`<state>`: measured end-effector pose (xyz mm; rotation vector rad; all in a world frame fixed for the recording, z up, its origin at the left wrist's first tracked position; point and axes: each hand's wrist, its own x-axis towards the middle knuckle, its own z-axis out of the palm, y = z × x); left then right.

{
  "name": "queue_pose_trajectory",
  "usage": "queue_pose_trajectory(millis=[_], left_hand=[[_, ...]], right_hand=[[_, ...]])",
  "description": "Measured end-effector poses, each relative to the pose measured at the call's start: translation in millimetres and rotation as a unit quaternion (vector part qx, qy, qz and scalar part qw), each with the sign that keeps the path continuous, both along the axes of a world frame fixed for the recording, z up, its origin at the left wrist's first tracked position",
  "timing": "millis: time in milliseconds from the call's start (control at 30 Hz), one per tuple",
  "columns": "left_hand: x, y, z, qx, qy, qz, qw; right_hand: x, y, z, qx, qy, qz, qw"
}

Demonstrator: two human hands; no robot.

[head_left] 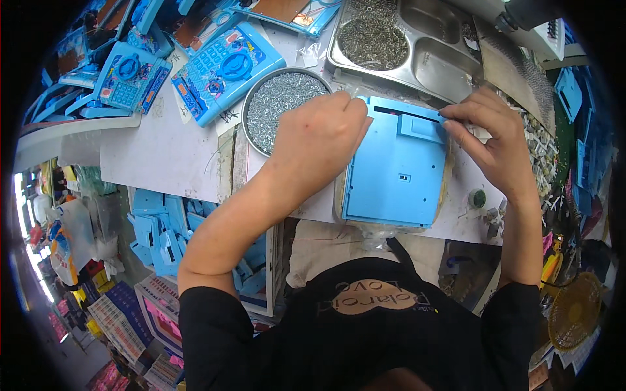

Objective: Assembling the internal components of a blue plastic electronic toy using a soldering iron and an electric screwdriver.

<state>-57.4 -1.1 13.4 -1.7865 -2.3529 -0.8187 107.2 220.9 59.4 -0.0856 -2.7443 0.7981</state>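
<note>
A light-blue plastic toy casing (388, 186) lies back side up on the bench in front of me. It has a long slot near its far edge, a raised block and several small holes. My left hand (326, 130) is closed at the casing's far left corner, its fingertips mostly hidden behind the fist. At the far right corner, my right hand (489, 127) pinches the edge between thumb and fingers. Left of the casing stands a round metal bowl (245, 120) full of small silver screws (280, 94), partly covered by my left hand.
A steel compartment tray (334, 55) with small metal parts (372, 42) sits at the back. Blue toy units with printed fronts (228, 68) pile up at the far left. A crate of blue plastic parts (163, 225) stands below left. A yellowish fan (574, 309) is at right.
</note>
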Motion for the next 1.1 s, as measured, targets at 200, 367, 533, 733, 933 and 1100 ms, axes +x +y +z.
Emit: queue_pose_trajectory(millis=[200, 367, 533, 733, 933, 1100], left_hand=[[-5, 3, -3, -0.019, -0.014, -0.015, 1.0], [-28, -12, 7, -0.081, -0.13, 0.025, 0.988], [-45, -63, -17, -0.103, -0.019, 0.166, 0.98], [-44, -78, -31, -0.028, -0.067, 0.202, 0.977], [-45, -76, -35, -0.015, -0.006, 0.206, 0.979], [-45, -65, -39, -0.061, 0.089, 0.203, 0.973]], right_hand=[[-9, -4, 3, 0.021, 0.025, 0.029, 0.999], [-51, -13, 7, 0.078, 0.057, 0.086, 0.992], [-143, -54, -27, 0.186, -0.002, 0.187, 0.965], [-190, -95, -50, 0.281, -0.054, 0.245, 0.926], [-201, -112, -40, 0.27, -0.067, 0.204, 0.939], [-198, -114, -35, 0.292, -0.07, 0.158, 0.941]])
